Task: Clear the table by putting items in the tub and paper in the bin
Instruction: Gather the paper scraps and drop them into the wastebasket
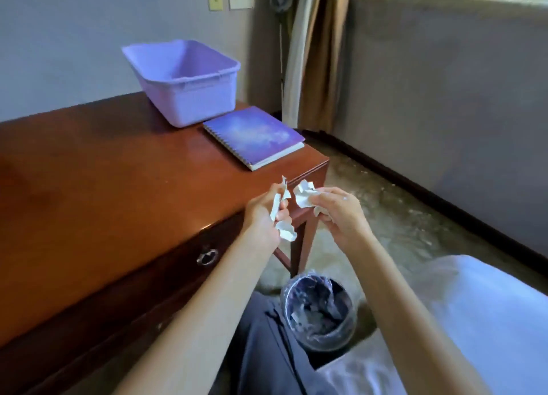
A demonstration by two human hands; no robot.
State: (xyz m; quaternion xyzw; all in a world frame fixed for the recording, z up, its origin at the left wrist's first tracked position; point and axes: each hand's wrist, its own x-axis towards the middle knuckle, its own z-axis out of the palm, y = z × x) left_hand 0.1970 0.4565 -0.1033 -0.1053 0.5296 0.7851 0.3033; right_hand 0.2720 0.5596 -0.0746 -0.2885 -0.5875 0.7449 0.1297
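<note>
My left hand (264, 213) grips a crumpled white paper piece (285, 231) over the table's front right corner. Close beside it, my right hand (338, 213) holds a second crumpled white paper (304, 195); the two papers are a little apart. Below them on the floor stands a round bin (318, 314) lined with clear plastic, with paper scraps inside. A lilac plastic tub (189, 95) sits at the back of the brown wooden table (103, 193). A purple spiral notebook (255, 135) lies flat right in front of the tub, near the table's right edge.
The table has a drawer with a metal handle (207, 256) on its front. A bed with a white cover (474, 320) is at the lower right, close to the bin. A curtain (311, 53) hangs in the far corner. My dark trouser leg (267, 350) is beside the bin.
</note>
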